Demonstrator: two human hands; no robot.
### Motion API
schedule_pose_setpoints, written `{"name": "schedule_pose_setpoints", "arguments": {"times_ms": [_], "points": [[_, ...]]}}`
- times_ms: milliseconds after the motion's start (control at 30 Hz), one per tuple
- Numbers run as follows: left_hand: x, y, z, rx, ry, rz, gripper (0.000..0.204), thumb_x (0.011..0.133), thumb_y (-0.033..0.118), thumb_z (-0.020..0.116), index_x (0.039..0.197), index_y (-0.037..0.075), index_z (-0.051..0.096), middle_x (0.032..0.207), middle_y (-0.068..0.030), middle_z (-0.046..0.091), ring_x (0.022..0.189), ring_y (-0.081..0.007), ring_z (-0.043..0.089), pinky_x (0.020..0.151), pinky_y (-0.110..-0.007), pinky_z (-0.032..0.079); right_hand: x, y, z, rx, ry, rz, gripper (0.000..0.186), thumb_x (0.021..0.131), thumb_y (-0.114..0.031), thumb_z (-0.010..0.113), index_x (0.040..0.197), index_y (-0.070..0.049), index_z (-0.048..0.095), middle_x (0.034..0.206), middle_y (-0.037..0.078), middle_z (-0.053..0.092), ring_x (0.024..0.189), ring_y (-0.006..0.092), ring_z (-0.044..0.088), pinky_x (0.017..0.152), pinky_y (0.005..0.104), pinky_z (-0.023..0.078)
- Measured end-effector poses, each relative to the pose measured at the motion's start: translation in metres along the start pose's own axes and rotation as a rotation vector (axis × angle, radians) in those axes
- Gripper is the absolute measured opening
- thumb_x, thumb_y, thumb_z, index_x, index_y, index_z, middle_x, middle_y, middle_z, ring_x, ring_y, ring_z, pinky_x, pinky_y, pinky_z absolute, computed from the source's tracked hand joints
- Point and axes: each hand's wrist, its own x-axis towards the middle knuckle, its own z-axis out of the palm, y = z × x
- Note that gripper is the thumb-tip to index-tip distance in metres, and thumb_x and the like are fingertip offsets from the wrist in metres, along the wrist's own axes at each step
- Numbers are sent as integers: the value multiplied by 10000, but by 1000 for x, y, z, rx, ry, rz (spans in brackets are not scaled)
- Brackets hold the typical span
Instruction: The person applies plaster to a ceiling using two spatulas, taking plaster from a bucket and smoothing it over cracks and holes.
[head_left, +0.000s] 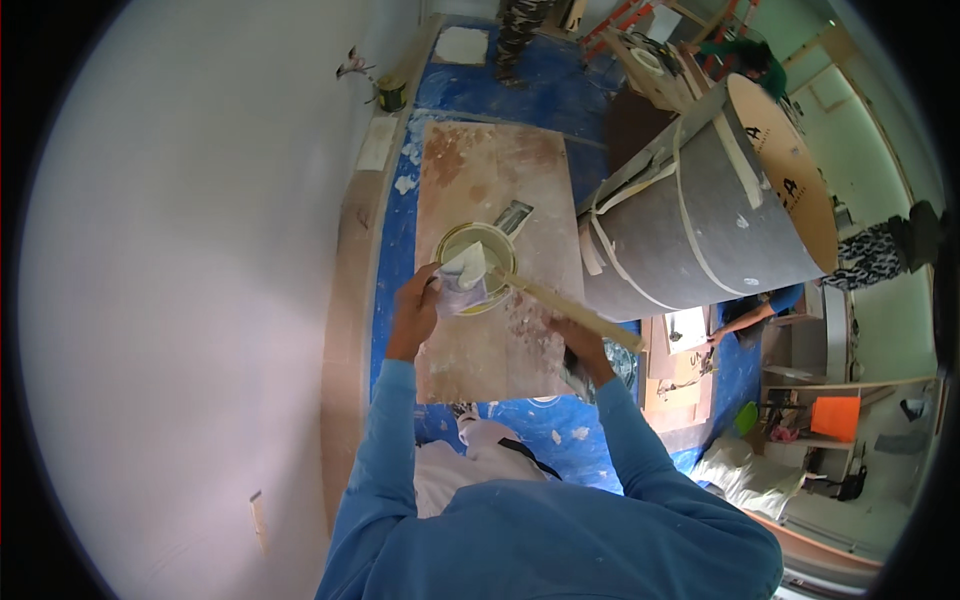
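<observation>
My left hand (413, 312) is closed round a flat putty blade (458, 297), pale and purplish, with white putty (466, 266) heaped on it. The blade is over the open bucket (443, 238), which stands on a stained board. From the bucket a long wooden stick (580, 308) slants out to the right. Beside that stick, my right hand (583, 345) is closed and a little blurred. Something dark and greyish shows under it, and I cannot make out what it is. A small flat trowel (514, 218) rests by the bucket's far side.
The stained board (490, 165) lies over blue floor sheeting (560, 440). A white wall (200, 280) runs along the left. A large grey taped cylinder (680, 220) lies at the right. Other people work beyond it, one reaching with a hand (718, 336). A green can (391, 94) stands by the wall.
</observation>
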Motion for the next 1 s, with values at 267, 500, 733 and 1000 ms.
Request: {"name": "schedule_pose_setpoints", "arguments": {"times_ms": [267, 500, 733, 1000], "points": [[-3, 31, 0, 110, 15, 286, 453, 794, -200, 494, 1143, 27, 673, 1129, -205, 692, 1026, -370, 684, 872, -361, 549, -84, 91, -22, 1153, -189, 1060, 650, 909, -623, 562, 706, -13, 657, 868, 265, 682, 424, 206, 538, 451, 362, 471], [-44, -15, 36, 65, 224, 17, 339, 899, -90, 531, 1188, 22, 669, 1140, -177, 704, 1075, -272, 689, 912, -326, 527, -108, 89, 0, 860, 3, 1242, 842, 754, -879, 488, 579, -60, 569, 780, 240, 656, 466, 280, 546, 465, 423, 433], [-43, -17, 34, 106, 264, -53, 258, 970, 19, 552, 1200, 33, 668, 946, -142, 733, 775, -179, 677, 707, -258, 499, -102, 6, 16, 1165, -216, 606, 473, 897, -218, 726, 1268, 4, 535, 1015, 111, 689, 885, 233, 713, 764, 387, 605], [-42, -24, 42, 33, 329, -35, 237, 984, 55, 564, 1194, 29, 670, 825, -119, 700, 692, -90, 560, 629, -256, 455, 10, -101, 1, 392, -531, 243, 344, 782, -182, 812, 1049, 9, 707, 936, 60, 713, 834, 124, 662, 746, 262, 539]]}}
